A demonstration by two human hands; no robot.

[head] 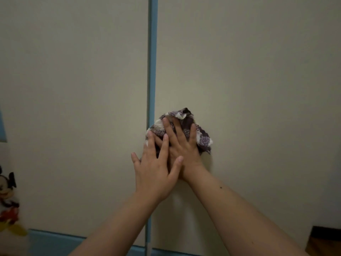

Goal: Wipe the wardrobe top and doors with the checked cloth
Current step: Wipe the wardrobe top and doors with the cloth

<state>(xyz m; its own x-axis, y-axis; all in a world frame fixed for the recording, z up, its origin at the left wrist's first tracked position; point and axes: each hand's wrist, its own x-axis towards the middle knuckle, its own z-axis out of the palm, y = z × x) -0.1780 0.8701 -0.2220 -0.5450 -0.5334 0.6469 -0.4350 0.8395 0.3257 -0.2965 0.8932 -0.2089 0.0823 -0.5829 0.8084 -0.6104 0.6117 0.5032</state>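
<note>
Your right hand [181, 143] lies flat and open on the checked cloth [203, 133], pressing it on the right door [249, 80]. Your left hand [156, 170], open too, overlaps it.

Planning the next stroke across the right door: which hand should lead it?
Probably the right hand: it lies flat on the cloth against that door; the left hand overlaps it.

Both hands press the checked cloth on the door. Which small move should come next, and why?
Probably slide the checked cloth rightward across the right door. The right hand and left hand press it flat beside the blue strip, and the wide panel to its right lies beyond the cloth.
</note>
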